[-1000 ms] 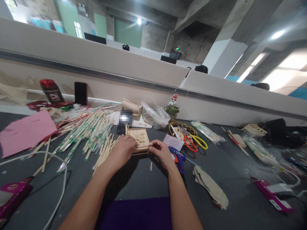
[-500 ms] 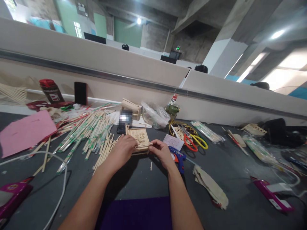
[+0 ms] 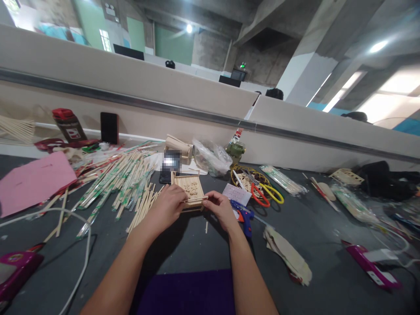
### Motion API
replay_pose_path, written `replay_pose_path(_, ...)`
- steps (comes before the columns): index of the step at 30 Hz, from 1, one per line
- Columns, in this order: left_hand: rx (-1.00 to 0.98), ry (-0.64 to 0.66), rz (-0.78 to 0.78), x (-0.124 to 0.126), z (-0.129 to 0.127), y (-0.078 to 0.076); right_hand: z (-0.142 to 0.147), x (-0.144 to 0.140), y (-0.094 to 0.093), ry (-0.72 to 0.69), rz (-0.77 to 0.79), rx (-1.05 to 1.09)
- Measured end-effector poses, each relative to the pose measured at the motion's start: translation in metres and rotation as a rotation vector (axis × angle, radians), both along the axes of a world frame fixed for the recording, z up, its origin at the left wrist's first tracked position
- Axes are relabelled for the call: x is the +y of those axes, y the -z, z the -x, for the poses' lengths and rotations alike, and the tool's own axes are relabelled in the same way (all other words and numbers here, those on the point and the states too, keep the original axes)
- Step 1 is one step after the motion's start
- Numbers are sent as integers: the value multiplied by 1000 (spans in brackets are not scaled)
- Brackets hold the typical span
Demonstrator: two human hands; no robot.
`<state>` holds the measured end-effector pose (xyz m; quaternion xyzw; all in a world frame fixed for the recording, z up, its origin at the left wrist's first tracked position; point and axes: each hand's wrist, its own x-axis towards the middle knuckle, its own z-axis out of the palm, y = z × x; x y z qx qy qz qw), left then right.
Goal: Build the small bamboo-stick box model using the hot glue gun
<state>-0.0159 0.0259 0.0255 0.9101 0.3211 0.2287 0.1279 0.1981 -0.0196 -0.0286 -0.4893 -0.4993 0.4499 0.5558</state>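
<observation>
Still, left hand (image 3: 168, 204) and right hand (image 3: 220, 209) keep fingers clamped on the stick tray (image 3: 190, 189), unmoved

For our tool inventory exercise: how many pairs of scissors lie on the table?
2. The red-handled scissors and the yellow-handled scissors lie side by side, right of the wooden tray held by both hands. Others may be hidden under clutter.
</observation>
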Motion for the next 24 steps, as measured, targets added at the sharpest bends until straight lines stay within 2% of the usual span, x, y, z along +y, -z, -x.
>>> replay_pose_path(24, 7, -9, -32, 2, -1, 2, 1, 0, -4, -2, 3, 0)
